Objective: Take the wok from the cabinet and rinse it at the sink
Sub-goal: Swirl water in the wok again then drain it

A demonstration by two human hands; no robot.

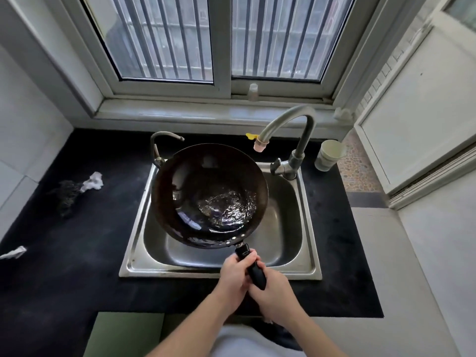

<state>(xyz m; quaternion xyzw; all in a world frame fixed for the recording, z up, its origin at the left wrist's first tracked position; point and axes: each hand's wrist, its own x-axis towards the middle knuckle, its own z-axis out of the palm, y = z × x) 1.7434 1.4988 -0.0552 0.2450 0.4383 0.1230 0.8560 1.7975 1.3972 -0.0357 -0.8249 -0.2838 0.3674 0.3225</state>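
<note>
A dark round wok (190, 176) hangs over the steel sink (307, 256), tilted a little, with rippling water pooled in its lower right part. Its black handle (253, 269) points toward me. My left hand (235, 278) grips the handle from the left and my right hand (274, 292) wraps the handle's end from the right. The tall curved faucet (296, 124) stands at the sink's back right, its pink-tipped spout just beyond the wok's rim; no water stream shows.
A small second tap (161, 143) rises at the sink's back left, touching or close to the wok's rim. A cup (329, 154) stands right of the faucet. Crumpled white paper (92, 181) and a dark scrubber (65, 197) lie on the black counter (77, 253) at left.
</note>
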